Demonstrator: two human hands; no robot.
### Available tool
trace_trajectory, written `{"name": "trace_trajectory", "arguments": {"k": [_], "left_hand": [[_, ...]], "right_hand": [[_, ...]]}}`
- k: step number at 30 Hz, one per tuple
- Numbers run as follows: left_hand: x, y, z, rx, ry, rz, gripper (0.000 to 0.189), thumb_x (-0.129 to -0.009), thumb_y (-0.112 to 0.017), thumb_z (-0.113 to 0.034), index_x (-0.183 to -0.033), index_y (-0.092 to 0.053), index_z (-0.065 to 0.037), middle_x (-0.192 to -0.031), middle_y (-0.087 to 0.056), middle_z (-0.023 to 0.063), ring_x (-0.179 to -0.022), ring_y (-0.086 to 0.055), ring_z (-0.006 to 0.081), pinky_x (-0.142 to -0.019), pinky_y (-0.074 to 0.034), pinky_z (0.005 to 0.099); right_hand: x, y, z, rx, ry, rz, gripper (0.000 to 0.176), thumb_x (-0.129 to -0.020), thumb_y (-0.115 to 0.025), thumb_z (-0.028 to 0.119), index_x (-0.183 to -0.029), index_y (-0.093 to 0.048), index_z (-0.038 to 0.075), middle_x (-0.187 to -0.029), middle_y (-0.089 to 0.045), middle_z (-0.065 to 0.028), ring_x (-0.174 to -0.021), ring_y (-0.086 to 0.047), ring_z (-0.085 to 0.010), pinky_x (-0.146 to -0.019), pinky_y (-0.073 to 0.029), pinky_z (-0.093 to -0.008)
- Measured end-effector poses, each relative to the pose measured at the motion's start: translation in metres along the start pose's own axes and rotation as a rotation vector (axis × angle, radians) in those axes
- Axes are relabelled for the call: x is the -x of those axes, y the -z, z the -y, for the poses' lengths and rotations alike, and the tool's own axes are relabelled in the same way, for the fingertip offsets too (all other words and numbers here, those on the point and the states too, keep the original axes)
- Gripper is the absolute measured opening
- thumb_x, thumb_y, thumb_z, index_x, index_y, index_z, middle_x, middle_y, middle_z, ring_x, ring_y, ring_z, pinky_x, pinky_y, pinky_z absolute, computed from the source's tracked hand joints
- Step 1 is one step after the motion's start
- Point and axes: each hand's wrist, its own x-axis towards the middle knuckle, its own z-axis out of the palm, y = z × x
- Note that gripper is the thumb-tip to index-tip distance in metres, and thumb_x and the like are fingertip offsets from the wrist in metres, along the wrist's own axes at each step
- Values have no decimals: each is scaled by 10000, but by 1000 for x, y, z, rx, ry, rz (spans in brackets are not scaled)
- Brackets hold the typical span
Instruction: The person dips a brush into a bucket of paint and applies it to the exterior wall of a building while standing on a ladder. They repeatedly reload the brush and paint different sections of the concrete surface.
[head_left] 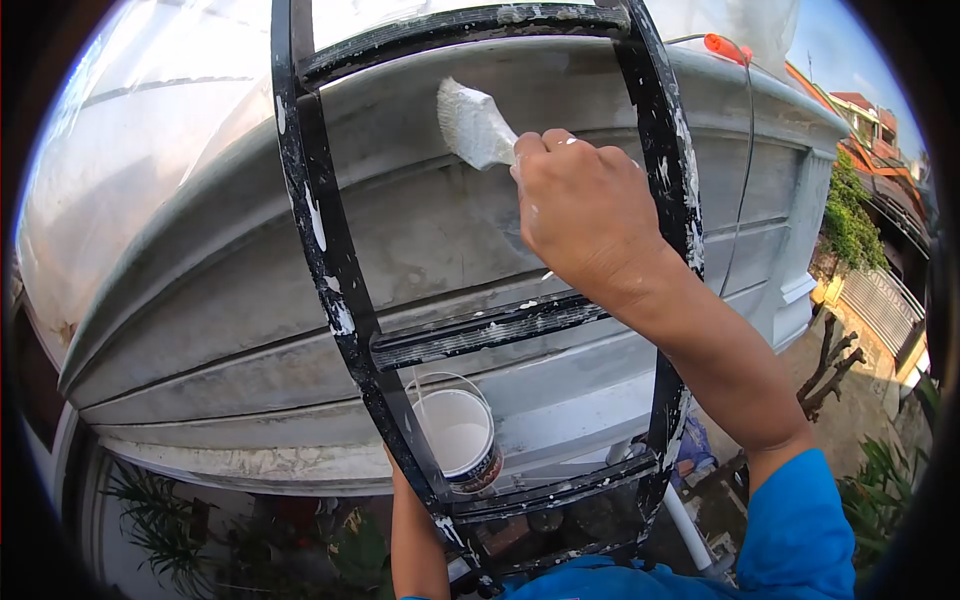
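Your right hand [585, 200] wraps the paintbrush [478, 125] by its handle, head just beyond your grip; expect it light, soft-bristled, perhaps paint-slick, best held by that handle, while your left hand's hold is hidden

The person wears a bright blue short-sleeved shirt [800, 525]; small white specks [571, 141] mark the bare right hand [585, 205].

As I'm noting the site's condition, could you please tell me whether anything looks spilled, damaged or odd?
The black ladder has white, paint-like splashes over its rails and rungs, untidy against the dark finish. Low on the grey wall, the ledge at left looks blotchy and stained.
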Motion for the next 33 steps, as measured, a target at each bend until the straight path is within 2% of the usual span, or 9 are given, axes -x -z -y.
{"name": "trace_trajectory", "arguments": {"k": [5,7,11,14,17,20,24,30,33], "left_hand": [[9,3,2,-7,-14,-6,205,-878,-519,-211,-892,-556,-10,-810,-568,197,-745,-572,381,-654,-431,441],[11,4,2,-4,-11,-12,203,-877,-519,-210,-891,-556,-10,-809,-567,197,-744,-571,381,-653,-430,441],[10,2,1,1,-1,-12,199,-877,-519,-206,-889,-555,-10,-806,-566,197,-742,-570,381,-652,-430,441],[11,1,-1,7,2,-11,196,-876,-519,-203,-887,-554,-10,-804,-565,196,-740,-570,381,-651,-429,441],[10,2,-2,12,-4,-21,193,-876,-519,-200,-886,-553,-10,-802,-564,196,-739,-569,381,-650,-428,441],[10,2,-1,10,-6,-20,190,-875,-519,-198,-884,-552,-10,-800,-563,195,-737,-568,381,-649,-428,441],[9,2,0,-1,-12,-14,186,-875,-520,-194,-882,-551,-11,-798,-561,195,-735,-567,381,-648,-427,441],[12,2,0,-8,-11,-14,180,-874,-520,-189,-879,-549,-11,-794,-559,194,-732,-566,380,-646,-426,441],[12,0,0,-7,-10,-14,177,-873,-520,-186,-878,-548,-11,-792,-558,194,-731,-565,380,-645,-425,441]], "right_hand": [[-21,-21,23,-103,65,-77,133,-749,-554,61,-772,-595,-63,-752,-627,-198,-673,-666,-321,-577,-550,-374],[-23,-20,-5,-24,-34,-89,125,-752,-545,63,-775,-595,-50,-749,-632,-198,-691,-660,-345,-616,-548,-397],[-8,11,-57,177,-258,59,158,-805,-503,98,-792,-610,-18,-725,-628,-218,-752,-635,-393,-712,-516,-447],[4,33,-65,253,-262,62,195,-838,-502,137,-788,-615,-15,-707,-618,-223,-740,-619,-407,-703,-507,-451],[10,43,-51,165,-181,-7,232,-861,-504,179,-791,-616,-12,-708,-616,-224,-726,-613,-411,-691,-501,-456],[-3,39,-26,-89,-135,73,241,-866,-507,192,-793,-618,-10,-704,-621,-212,-725,-615,-409,-690,-498,-460],[-24,13,-10,-136,-108,87,269,-870,-488,206,-795,-624,-14,-730,-631,-214,-750,-617,-409,-721,-496,-463],[-40,18,-66,23,-161,57,349,-884,-433,229,-794,-627,-46,-804,-622,-260,-812,-607,-414,-790,-472,-471],[-36,39,-88,114,-217,191,364,-895,-417,228,-789,-613,-60,-819,-612,-268,-825,-595,-417,-803,-458,-467]]}}
